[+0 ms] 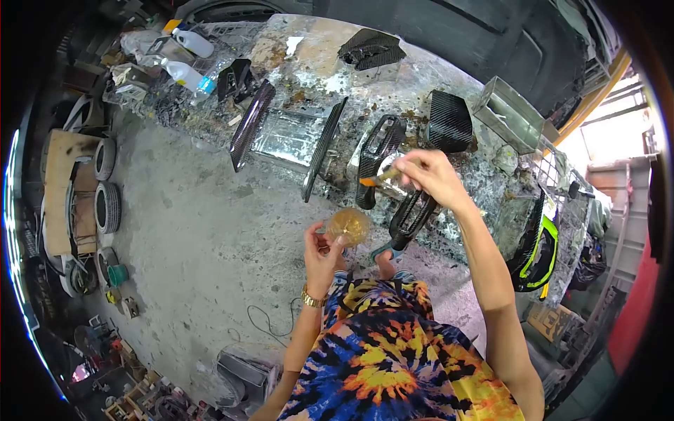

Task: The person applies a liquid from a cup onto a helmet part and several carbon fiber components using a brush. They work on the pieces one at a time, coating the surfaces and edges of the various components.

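My left hand [323, 247] has its fingers closed around a clear cup [349, 226] with amber liquid in it, held out past the table's front edge. In my right hand [432, 175] is a small brush [379, 178], pinched by its handle, its orange end pointing left. The brush is over a black carbon-fibre part with a long slot [382, 144]. Just below my right hand lies a second slotted carbon-fibre part [411, 219], partly hidden by the hand. A curved carbon-fibre panel [450, 121] sits behind them.
The stained worktable [309, 84] also carries two long carbon strips [253, 126], a metal tray [509, 116], white bottles [193, 43] and a black-and-lime piece [539, 252]. Tyres [107, 207] stand at left on the concrete floor [196, 231]. A thin cable [263, 323] lies behind my left arm.
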The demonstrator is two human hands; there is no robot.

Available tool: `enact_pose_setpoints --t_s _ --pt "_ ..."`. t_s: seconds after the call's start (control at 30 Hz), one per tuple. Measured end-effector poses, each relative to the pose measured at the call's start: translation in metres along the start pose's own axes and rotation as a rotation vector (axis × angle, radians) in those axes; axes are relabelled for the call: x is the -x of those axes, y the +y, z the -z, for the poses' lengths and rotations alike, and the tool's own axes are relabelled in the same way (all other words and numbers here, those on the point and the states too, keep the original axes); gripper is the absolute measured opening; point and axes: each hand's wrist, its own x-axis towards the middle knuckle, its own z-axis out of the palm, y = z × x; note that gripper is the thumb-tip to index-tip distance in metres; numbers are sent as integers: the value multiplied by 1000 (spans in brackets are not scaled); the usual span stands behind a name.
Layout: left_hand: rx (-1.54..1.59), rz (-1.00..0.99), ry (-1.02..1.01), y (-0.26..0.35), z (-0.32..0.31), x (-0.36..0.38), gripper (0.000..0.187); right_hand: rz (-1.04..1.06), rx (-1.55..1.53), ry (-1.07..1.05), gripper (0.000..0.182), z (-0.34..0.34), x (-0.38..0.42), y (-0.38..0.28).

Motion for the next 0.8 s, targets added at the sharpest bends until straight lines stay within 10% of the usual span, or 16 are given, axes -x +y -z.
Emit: enact_pose_setpoints --t_s 0.37,0.6,0.8 --pt "56 26 -129 -56 25 -4 50 577 803 512 22 -81 51 31" --pt "-142 12 -266 -56 74 -22 53 353 649 677 19 -158 88 36" --pt "-88 14 -332 -61 119 -27 60 295 697 294 21 -228 108 6"
